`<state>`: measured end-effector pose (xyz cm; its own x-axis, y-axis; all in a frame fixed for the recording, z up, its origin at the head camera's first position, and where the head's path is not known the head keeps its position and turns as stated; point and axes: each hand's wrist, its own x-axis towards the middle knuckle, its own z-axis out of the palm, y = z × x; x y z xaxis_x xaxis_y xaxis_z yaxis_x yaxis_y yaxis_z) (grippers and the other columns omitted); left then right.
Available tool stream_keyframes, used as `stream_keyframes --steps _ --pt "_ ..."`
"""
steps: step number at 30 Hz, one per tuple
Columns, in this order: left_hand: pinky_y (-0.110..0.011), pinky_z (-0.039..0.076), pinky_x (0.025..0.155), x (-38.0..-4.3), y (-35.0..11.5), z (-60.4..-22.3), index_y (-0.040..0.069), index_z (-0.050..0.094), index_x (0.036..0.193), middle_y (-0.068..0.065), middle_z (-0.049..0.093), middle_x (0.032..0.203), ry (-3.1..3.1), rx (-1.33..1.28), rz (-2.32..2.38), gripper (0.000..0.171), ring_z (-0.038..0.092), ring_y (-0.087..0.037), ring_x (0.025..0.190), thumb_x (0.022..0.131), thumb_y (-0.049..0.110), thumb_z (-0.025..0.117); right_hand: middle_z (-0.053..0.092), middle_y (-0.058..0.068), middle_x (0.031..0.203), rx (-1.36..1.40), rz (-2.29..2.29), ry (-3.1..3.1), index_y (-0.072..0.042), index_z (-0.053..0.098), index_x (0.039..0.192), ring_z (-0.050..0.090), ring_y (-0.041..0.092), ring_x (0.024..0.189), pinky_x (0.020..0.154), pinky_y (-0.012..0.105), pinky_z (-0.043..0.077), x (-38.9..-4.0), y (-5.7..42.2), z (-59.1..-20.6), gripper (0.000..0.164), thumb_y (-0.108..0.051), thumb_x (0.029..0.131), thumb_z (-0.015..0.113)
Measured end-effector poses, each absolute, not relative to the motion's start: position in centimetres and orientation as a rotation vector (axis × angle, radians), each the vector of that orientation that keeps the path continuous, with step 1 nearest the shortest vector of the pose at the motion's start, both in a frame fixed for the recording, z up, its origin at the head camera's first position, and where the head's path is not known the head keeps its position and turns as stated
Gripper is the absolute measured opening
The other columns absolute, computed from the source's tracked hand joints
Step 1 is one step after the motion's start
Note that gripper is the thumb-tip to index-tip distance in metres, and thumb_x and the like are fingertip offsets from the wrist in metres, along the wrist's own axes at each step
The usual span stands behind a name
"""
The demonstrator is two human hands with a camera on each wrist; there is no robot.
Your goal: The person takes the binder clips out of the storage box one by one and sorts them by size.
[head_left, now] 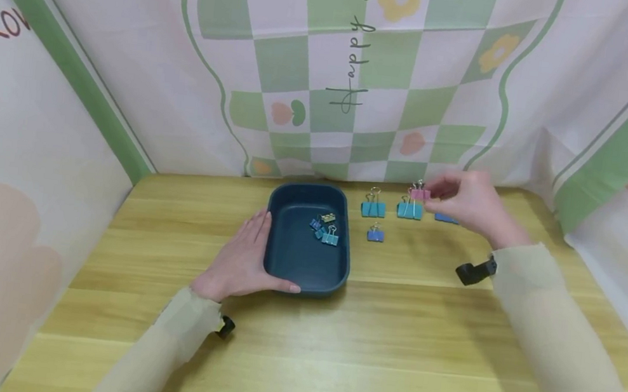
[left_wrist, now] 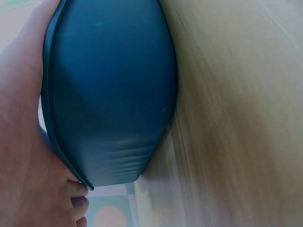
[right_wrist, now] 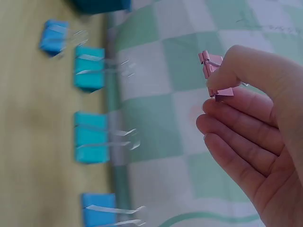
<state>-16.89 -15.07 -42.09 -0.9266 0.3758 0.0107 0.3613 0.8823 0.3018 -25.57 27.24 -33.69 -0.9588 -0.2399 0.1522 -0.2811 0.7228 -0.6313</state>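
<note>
The tray (head_left: 290,260) looked like smooth plastic with a soft sheen, ridged on its outer wall. The pink clip (head_left: 421,194) and the teal clips (head_left: 373,210) appeared to be painted metal, smooth-faced, their wire handles (right_wrist: 113,209) bare and shiny. Pale wood grain with a faint gloss covered the tabletop (head_left: 332,351). Matt cloth made up the printed, slightly creased backdrop (head_left: 333,64) and the sleeves (head_left: 538,309).

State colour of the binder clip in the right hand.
Pink binder clip; shows best in the right wrist view.
</note>
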Motion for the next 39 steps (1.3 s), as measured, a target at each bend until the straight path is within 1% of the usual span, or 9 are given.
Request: stream_keyframes --steps 4,10,19,27,30,33,35,37,39 --pt "-0.036 0.006 0.123 -16.8 -15.1 -42.0 -0.001 0.005 0.162 -0.015 0.001 0.169 2.996 0.584 0.466 0.153 0.0 -0.024 0.155 0.059 0.102 0.052 0.075 0.007 0.095 0.446 1.048 -2.908 -0.005 0.076 0.102 0.07 0.024 0.087 0.073 0.023 0.055 -25.8 28.1 -36.0 0.024 -0.015 0.082 0.085" --pt "-0.036 0.006 0.123 -16.9 -15.1 -42.1 -0.001 0.004 0.162 -0.015 0.001 0.169 2.996 0.582 0.461 0.154 0.0 -0.024 0.155 0.058 0.102 0.051 0.074 0.006 0.094 0.52 1.016 -2.986 -0.004 0.076 0.101 0.069 0.024 0.086 0.081 0.039 0.057 -26.0 28.9 -39.5 0.024 -0.015 0.082 0.086" --pt "-0.035 0.006 0.123 -16.9 -15.1 -42.2 0.0 0.004 0.162 -0.014 0.001 0.169 2.999 0.571 0.457 0.153 0.0 -0.022 0.154 0.058 0.103 0.05 0.073 0.004 0.094 0.52 1.021 -3.055 -0.007 0.076 0.101 0.067 0.022 0.087 0.081 0.039 0.057 -26.4 29.6 -42.6 0.026 -0.013 0.077 0.087" --pt "-0.035 0.005 0.123 -16.9 -15.1 -42.2 0.0 0.004 0.162 -0.015 0.001 0.169 2.997 0.569 0.463 0.153 0.0 -0.023 0.155 0.058 0.102 0.051 0.074 0.007 0.095 0.549 0.981 -3.017 -0.001 0.077 0.101 0.068 0.025 0.088 0.085 0.048 0.056 -26.2 29.5 -43.0 0.029 -0.012 0.077 0.088" --pt "-0.036 0.006 0.123 -16.9 -15.1 -42.2 0.0 0.004 0.162 -0.015 0.002 0.169 2.999 0.573 0.468 0.153 0.0 -0.023 0.155 0.058 0.102 0.051 0.074 0.008 0.094 0.553 0.982 -3.014 0.0 0.076 0.102 0.068 0.025 0.088 0.085 0.047 0.056 -26.1 29.4 -42.9 0.029 -0.012 0.078 0.088" --pt "-0.036 0.006 0.123 -16.9 -15.1 -42.2 -0.001 0.004 0.162 -0.016 0.003 0.169 3.001 0.576 0.471 0.154 0.001 -0.024 0.155 0.058 0.102 0.051 0.072 0.008 0.097 0.529 1.01 -3.015 0.001 0.073 0.107 0.066 0.025 0.089 0.085 0.044 0.055 -26.1 29.5 -43.0 0.037 -0.014 0.077 0.089" --pt "-0.036 0.006 0.123 -16.9 -15.1 -42.2 -0.001 0.004 0.162 -0.016 0.003 0.169 3.003 0.578 0.471 0.154 0.001 -0.024 0.155 0.058 0.102 0.051 0.071 0.01 0.101 0.494 1.027 -3.011 0.002 0.07 0.114 0.065 0.026 0.092 0.086 0.044 0.055 -26.2 29.5 -42.9 0.049 -0.024 0.078 0.091" --pt "-0.036 0.006 0.123 -16.9 -15.1 -42.2 0.0 0.004 0.162 -0.016 0.003 0.169 3.002 0.581 0.472 0.154 0.001 -0.024 0.155 0.058 0.102 0.051 0.069 0.014 0.107 0.452 1.063 -2.998 0.003 0.067 0.122 0.064 0.029 0.096 0.089 0.046 0.054 -26.2 29.4 -42.4 0.062 -0.032 0.077 0.092" --pt "-0.036 0.006 0.123 -16.9 -15.1 -42.2 0.0 0.004 0.162 -0.015 0.002 0.169 3.0 0.581 0.471 0.153 0.0 -0.023 0.155 0.058 0.103 0.05 0.068 0.017 0.114 0.433 1.101 -2.975 0.003 0.064 0.128 0.063 0.032 0.103 0.093 0.051 0.052 -25.9 28.9 -41.5 0.069 -0.034 0.077 0.092"
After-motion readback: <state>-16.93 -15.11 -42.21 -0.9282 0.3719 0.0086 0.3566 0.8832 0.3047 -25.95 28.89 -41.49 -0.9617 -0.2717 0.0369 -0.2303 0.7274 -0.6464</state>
